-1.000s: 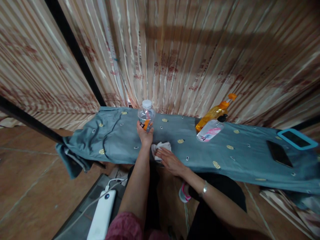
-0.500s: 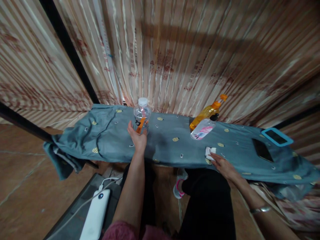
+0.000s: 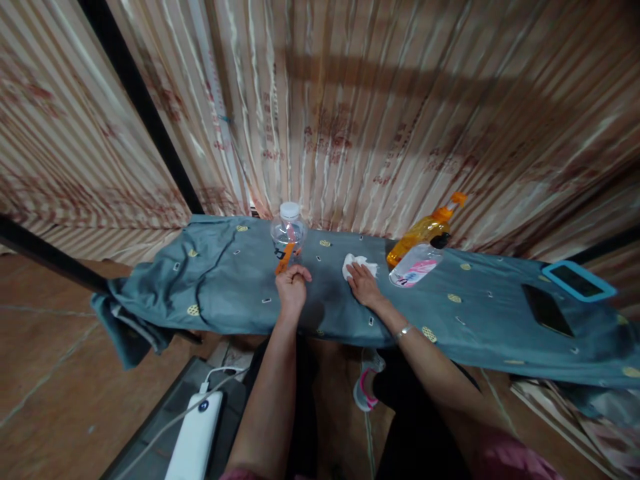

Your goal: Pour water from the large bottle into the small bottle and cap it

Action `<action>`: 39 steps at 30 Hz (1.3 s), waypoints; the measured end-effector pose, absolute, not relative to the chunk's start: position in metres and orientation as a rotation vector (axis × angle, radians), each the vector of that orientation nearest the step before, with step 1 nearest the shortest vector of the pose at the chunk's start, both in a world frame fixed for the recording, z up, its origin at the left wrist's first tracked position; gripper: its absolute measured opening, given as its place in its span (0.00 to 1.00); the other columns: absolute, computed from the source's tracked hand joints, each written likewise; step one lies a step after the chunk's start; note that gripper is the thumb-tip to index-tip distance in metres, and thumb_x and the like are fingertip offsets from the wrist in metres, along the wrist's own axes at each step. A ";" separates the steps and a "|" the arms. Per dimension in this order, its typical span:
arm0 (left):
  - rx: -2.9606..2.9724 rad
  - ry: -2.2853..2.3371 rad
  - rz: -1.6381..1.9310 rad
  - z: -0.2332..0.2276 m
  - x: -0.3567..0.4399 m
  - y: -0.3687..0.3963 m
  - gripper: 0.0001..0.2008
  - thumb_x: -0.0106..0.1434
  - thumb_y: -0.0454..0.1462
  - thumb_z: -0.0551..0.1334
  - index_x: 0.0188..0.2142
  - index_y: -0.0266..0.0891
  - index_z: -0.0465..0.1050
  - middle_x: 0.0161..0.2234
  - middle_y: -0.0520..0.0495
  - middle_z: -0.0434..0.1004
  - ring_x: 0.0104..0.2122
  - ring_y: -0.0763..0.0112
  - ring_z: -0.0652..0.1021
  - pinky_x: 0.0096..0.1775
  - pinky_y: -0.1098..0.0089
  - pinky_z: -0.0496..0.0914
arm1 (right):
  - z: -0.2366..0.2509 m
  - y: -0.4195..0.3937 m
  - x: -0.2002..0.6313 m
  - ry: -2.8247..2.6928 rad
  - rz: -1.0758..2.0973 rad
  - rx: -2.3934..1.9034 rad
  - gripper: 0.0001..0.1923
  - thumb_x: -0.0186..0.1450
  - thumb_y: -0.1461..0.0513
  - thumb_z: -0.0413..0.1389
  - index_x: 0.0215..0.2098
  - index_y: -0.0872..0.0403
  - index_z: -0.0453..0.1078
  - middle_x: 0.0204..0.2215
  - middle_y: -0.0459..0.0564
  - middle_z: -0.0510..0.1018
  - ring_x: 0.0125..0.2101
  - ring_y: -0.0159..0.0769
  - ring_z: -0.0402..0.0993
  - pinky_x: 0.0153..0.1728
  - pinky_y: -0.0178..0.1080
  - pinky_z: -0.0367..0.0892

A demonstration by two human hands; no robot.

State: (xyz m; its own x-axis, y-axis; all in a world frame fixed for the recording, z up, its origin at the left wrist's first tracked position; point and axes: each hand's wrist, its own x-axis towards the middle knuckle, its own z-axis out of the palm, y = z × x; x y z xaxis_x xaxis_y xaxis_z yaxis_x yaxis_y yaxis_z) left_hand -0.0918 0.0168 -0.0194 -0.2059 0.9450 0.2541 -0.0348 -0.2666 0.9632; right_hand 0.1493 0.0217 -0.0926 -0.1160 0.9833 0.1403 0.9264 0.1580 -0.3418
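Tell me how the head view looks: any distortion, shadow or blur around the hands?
Head view: strong wide-angle bowing, the curtain stripes fan outward; dim warm light; a soft shadow on the cloth between the left hand and right hand; edges slightly soft, hands fairly sharp.

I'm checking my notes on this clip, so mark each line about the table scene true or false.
1. The right hand presses a white cloth on the blue-grey cover. True.
2. The left hand grips the clear bottle by its cap. False: it pinches an orange strip at the bottle's base.
3. The orange bottle stands upright. False: it leans, tilted.
4. A dark phone lies on the cover's right part. True.
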 end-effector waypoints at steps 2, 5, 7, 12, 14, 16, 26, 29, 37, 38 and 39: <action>1.259 1.159 1.561 -0.018 -0.092 0.018 0.11 0.44 0.30 0.52 0.14 0.42 0.70 0.15 0.54 0.72 0.20 0.71 0.73 0.30 0.72 0.68 | -0.089 0.049 0.141 -2.073 0.227 -1.849 0.25 0.71 0.52 0.58 0.62 0.52 0.67 0.64 0.57 0.67 0.63 0.50 0.65 0.63 0.62 0.63; 1.276 1.124 1.542 -0.015 -0.092 0.021 0.11 0.44 0.29 0.52 0.14 0.42 0.70 0.15 0.54 0.72 0.20 0.71 0.74 0.30 0.72 0.69 | -0.086 0.067 0.115 -2.109 0.261 -1.787 0.24 0.71 0.52 0.58 0.61 0.53 0.67 0.63 0.57 0.68 0.62 0.50 0.66 0.62 0.61 0.65; 1.289 1.112 1.550 -0.014 -0.090 0.023 0.11 0.45 0.29 0.52 0.14 0.42 0.70 0.16 0.54 0.72 0.21 0.72 0.74 0.30 0.73 0.70 | -0.087 0.058 0.091 -2.189 0.309 -1.683 0.22 0.71 0.52 0.58 0.60 0.52 0.68 0.62 0.57 0.68 0.61 0.48 0.67 0.62 0.60 0.65; 1.326 1.120 1.504 -0.016 -0.082 0.022 0.12 0.45 0.29 0.52 0.14 0.42 0.69 0.16 0.54 0.72 0.21 0.72 0.74 0.30 0.73 0.69 | -0.090 -0.015 0.058 -2.391 0.442 -1.399 0.23 0.71 0.55 0.59 0.62 0.52 0.67 0.65 0.57 0.66 0.64 0.50 0.65 0.63 0.61 0.64; 1.336 1.133 1.468 -0.017 -0.080 0.020 0.12 0.46 0.29 0.52 0.15 0.42 0.69 0.15 0.54 0.72 0.21 0.72 0.74 0.30 0.73 0.69 | -0.090 -0.043 0.073 -2.405 0.466 -1.391 0.24 0.71 0.55 0.58 0.64 0.51 0.66 0.66 0.57 0.65 0.65 0.51 0.63 0.64 0.61 0.64; 1.335 1.137 1.448 -0.018 -0.079 0.019 0.11 0.46 0.29 0.52 0.15 0.42 0.69 0.15 0.54 0.71 0.20 0.72 0.74 0.29 0.73 0.68 | -0.088 -0.065 0.104 -2.384 0.470 -1.450 0.25 0.72 0.55 0.58 0.65 0.51 0.65 0.66 0.57 0.65 0.65 0.50 0.63 0.64 0.61 0.64; 1.326 1.152 1.428 -0.022 -0.078 0.016 0.11 0.46 0.29 0.52 0.16 0.41 0.71 0.16 0.54 0.73 0.21 0.71 0.75 0.31 0.72 0.69 | -0.080 -0.167 0.304 -1.961 0.292 -2.081 0.24 0.72 0.49 0.55 0.61 0.51 0.68 0.62 0.58 0.69 0.62 0.48 0.67 0.63 0.60 0.65; 1.322 1.149 1.423 -0.021 -0.074 0.015 0.12 0.46 0.29 0.52 0.16 0.41 0.71 0.16 0.54 0.73 0.22 0.71 0.75 0.31 0.72 0.69 | -0.084 -0.175 0.311 -1.903 0.260 -2.152 0.23 0.72 0.49 0.56 0.59 0.51 0.69 0.62 0.57 0.70 0.61 0.48 0.68 0.62 0.59 0.66; 1.330 1.150 1.400 -0.019 -0.059 0.011 0.12 0.46 0.27 0.52 0.15 0.41 0.70 0.16 0.55 0.72 0.21 0.72 0.74 0.32 0.72 0.69 | -0.086 -0.111 0.211 -2.130 0.366 -1.903 0.23 0.72 0.52 0.57 0.62 0.52 0.67 0.64 0.57 0.67 0.62 0.49 0.67 0.63 0.60 0.65; 1.333 1.150 1.398 -0.019 -0.057 0.011 0.12 0.46 0.27 0.52 0.16 0.41 0.70 0.16 0.54 0.72 0.21 0.72 0.75 0.32 0.72 0.69 | -0.084 -0.101 0.193 -2.169 0.380 -1.850 0.23 0.72 0.52 0.57 0.62 0.52 0.67 0.64 0.58 0.67 0.62 0.49 0.66 0.62 0.60 0.65; 1.335 1.149 1.395 -0.019 -0.055 0.011 0.12 0.46 0.27 0.52 0.16 0.40 0.69 0.16 0.54 0.72 0.21 0.72 0.75 0.32 0.72 0.69 | -0.082 -0.092 0.175 -2.209 0.394 -1.792 0.23 0.72 0.53 0.57 0.62 0.52 0.67 0.64 0.57 0.67 0.63 0.49 0.66 0.62 0.60 0.66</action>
